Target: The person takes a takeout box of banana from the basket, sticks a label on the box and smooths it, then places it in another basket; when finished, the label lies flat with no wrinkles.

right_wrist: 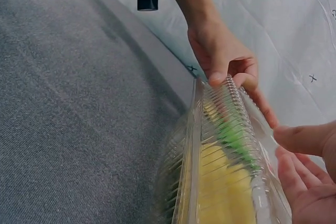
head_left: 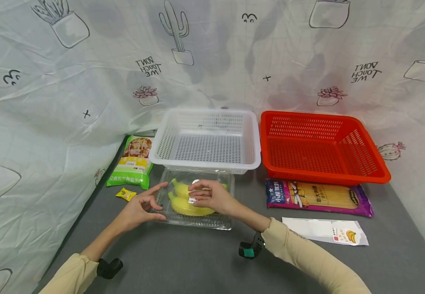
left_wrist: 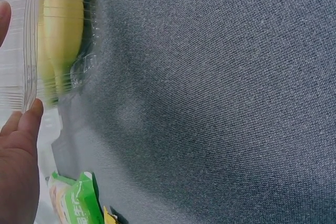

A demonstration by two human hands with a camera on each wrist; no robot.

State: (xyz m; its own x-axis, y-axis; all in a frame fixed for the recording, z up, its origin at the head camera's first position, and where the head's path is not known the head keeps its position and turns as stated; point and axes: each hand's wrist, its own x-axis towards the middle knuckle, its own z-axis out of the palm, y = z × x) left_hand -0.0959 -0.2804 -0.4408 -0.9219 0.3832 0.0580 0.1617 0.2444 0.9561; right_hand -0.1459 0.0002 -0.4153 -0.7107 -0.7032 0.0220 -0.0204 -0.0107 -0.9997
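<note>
A clear plastic clamshell box (head_left: 197, 222) holding yellow bananas (head_left: 192, 206) lies in front of the white basket, its lid down. My left hand (head_left: 140, 210) grips the box's left end, thumb at the near corner and fingers along the side; in the left wrist view, fingertips (left_wrist: 35, 107) touch its rim. Above the lid, my right hand (head_left: 214, 198) has bent fingers beside a white label (head_left: 192, 200). The right wrist view shows a gap between the right thumb (right_wrist: 302, 139) and fingers, with nothing visible in it. Whether these fingertips touch the lid is unclear.
Behind the box stand a white basket (head_left: 205, 165) and a red basket (head_left: 323, 175). A green food bag (head_left: 133, 163) and small yellow packet (head_left: 126, 194) lie left. Right are a noodle pack (head_left: 319, 198) and a white paper strip (head_left: 319, 229) with a banana picture.
</note>
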